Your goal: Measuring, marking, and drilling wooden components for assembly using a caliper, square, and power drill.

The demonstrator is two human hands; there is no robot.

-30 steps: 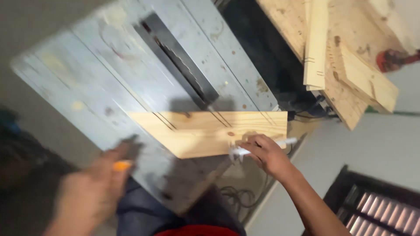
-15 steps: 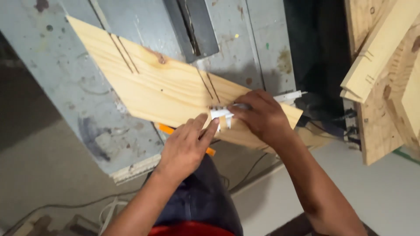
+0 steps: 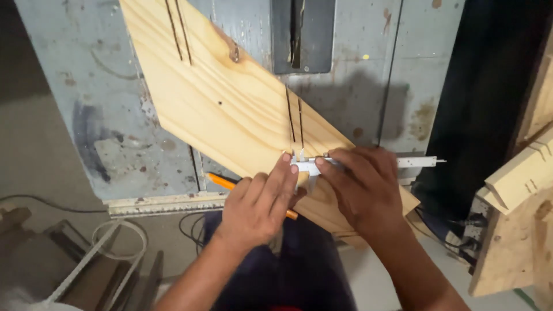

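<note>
A pale pine board point(image 3: 230, 103) with angled ends lies across the grey table saw top point(image 3: 103, 86). Two pairs of narrow saw slots are cut into it. A metal caliper point(image 3: 412, 162) rests on the board's near edge, right at the lower pair of slots. My right hand point(image 3: 360, 193) covers the caliper's body and grips it. My left hand point(image 3: 259, 204) presses its fingertips on the caliper's jaw end, and an orange pencil point(image 3: 222, 182) sticks out from under that hand.
The saw's blade slot point(image 3: 296, 31) sits in a dark insert beyond the board. Stacked wooden offcuts point(image 3: 518, 219) stand at the right. Cables point(image 3: 190, 227) and a metal frame point(image 3: 92, 259) lie on the floor at the lower left.
The view has come closer and steadied over the board. My left hand, pencil in it, came in from the left and now rests on the caliper beside my right hand.
</note>
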